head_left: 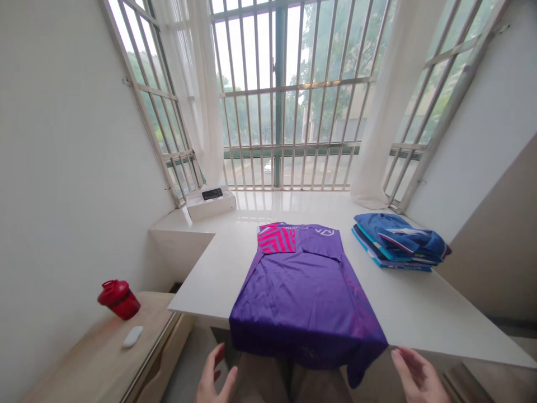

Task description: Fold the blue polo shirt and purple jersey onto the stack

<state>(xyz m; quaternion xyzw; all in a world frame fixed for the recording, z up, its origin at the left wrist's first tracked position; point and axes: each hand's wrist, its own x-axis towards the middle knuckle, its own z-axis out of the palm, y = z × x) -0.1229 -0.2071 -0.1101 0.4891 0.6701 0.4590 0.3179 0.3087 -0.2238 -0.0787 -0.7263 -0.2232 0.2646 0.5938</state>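
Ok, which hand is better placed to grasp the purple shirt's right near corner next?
Right hand, probably: its fingers are beside that corner of the purple shirt, while the left hand is by the opposite side.

Bare fingers (213,358) and plain brownish-grey trousers (257,382)

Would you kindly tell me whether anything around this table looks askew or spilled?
Nothing looks spilled. The purple shirt sits a little askew, though: its lower end hangs over the near edge of the white table, drooping unevenly, lowest toward the right side.
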